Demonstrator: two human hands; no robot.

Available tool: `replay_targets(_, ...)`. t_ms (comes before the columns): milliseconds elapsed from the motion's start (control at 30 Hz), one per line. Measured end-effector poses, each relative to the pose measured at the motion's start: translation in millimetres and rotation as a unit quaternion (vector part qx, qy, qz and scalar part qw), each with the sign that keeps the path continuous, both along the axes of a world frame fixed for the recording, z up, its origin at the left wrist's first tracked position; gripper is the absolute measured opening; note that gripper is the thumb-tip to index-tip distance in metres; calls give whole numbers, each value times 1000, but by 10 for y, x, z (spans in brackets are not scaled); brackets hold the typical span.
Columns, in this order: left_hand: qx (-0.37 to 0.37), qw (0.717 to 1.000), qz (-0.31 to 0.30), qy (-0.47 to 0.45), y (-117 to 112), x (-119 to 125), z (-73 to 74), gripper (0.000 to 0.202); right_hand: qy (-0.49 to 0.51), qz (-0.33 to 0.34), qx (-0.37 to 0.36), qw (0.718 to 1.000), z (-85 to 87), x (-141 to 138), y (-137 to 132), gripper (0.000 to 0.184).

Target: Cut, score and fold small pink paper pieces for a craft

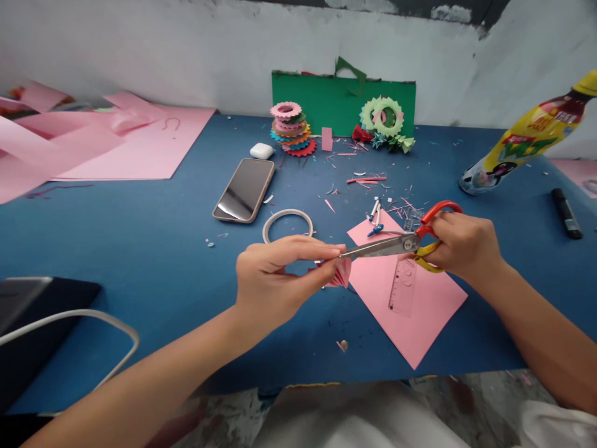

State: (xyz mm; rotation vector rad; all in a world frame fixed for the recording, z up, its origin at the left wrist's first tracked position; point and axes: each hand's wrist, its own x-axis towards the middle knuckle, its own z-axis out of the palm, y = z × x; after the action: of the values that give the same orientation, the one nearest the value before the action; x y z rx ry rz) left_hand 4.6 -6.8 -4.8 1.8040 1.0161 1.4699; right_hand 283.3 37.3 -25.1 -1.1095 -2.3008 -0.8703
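My left hand (280, 274) pinches a small pleated piece of pink paper (342, 274) between thumb and fingers, above the blue table. My right hand (459, 242) is closed around the handles, one red and one yellow, of a pair of scissors (380, 247). The blades point left, and their tips reach the paper at my left fingertips. Below the scissors lie a pink paper sheet (420, 330) and a clear plastic ruler (402, 289). A compass (375, 227) rests beside the blades.
A tape roll (265, 231), phone (245, 190) and white earbud case (262, 151) lie left of centre. Behind them stand stacked paper rings (291, 130) and a green board (321, 96). A bottle (522, 140) and black marker (566, 213) are right; pink sheets (153, 149) lie far left.
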Motion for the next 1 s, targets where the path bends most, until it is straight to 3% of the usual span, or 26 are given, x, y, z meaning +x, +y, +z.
replay_targets(600,-30,999,13,5,-38,13,42,18,14,-9,20,1000,15,-24,-19,40)
replay_targets(833,-42,999,14,8,-31,4,26,18,5,-6,28,1000,20,-8,-26,25)
replay_targets(1000,-66,998,14,-3,-37,12,42,14,19,-8,17,1000,-8,-19,-17,38)
